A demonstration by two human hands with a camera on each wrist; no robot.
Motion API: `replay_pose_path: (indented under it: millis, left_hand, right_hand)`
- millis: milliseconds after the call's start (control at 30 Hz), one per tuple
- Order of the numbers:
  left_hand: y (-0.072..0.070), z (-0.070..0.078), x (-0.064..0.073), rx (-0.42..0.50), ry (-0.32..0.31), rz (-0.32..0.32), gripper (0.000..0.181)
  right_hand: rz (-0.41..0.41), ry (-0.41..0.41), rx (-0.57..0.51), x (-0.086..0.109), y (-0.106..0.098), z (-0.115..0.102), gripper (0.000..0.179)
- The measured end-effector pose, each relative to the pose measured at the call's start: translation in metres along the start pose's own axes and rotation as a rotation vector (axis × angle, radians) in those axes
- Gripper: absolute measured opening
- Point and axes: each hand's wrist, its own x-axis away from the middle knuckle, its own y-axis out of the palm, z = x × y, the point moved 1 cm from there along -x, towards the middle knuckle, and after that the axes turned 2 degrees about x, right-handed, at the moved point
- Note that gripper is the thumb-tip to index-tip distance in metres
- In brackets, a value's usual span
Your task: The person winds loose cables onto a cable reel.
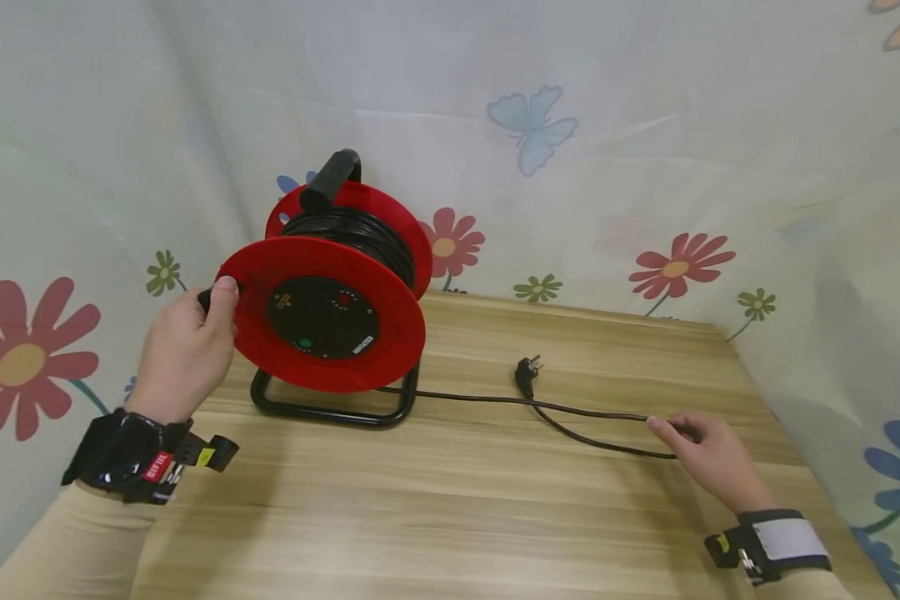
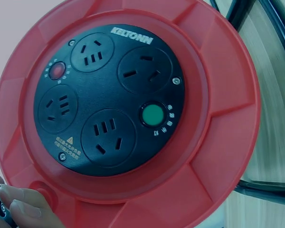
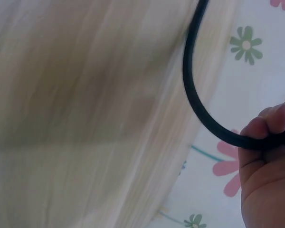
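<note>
A red cable reel (image 1: 408,333) with a black socket panel (image 2: 109,99) stands on a black tube frame at the left of the table. Black cable (image 1: 352,229) is wound between its two discs. My left hand (image 1: 191,350) grips the small black crank knob (image 2: 4,209) at the reel's left edge. From the reel's underside a length of cord (image 1: 480,398) runs right to my right hand (image 1: 712,458), which holds it in curled fingers. Past the hand, the cord (image 3: 192,85) loops back to a two-pin plug (image 1: 525,377) lying on the table.
The wooden table (image 1: 450,508) ends at the back against a white curtain (image 1: 420,75) printed with flowers and butterflies. More of this cloth hangs at both sides. The reel's black carry handle (image 1: 330,179) rises above the discs.
</note>
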Motion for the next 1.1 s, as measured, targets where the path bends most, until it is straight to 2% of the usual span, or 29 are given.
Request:
replay_pose_path:
  millis: [233, 333, 467, 733, 900, 1100]
  left_hand:
    - [-0.005, 0.014, -0.002, -0.023, 0.042, -0.037, 0.064]
    - [-0.008, 0.020, -0.003, -0.048, 0.056, -0.046, 0.069]
    - [-0.009, 0.027, -0.003, -0.095, 0.062, -0.027, 0.072]
    - [-0.009, 0.039, -0.002, -0.217, 0.069, -0.013, 0.062]
    - [-0.007, 0.047, -0.003, -0.246, 0.097, -0.001, 0.059]
    - [-0.001, 0.056, -0.001, -0.266, 0.129, 0.027, 0.057]
  right_hand:
    - [0.030, -0.112, -0.012, -0.004, 0.005, -0.017, 0.037]
    - [0.027, -0.108, -0.015, -0.004, 0.009, -0.019, 0.037]
    - [0.029, -0.086, -0.002, -0.004, 0.014, -0.019, 0.040]
    - [0.018, -0.075, -0.003, -0.004, 0.020, -0.025, 0.042]
    - [-0.024, -0.072, -0.007, -0.004, 0.023, -0.033, 0.044]
    - [-0.020, -0.099, 0.011, -0.007, 0.028, -0.035, 0.043]
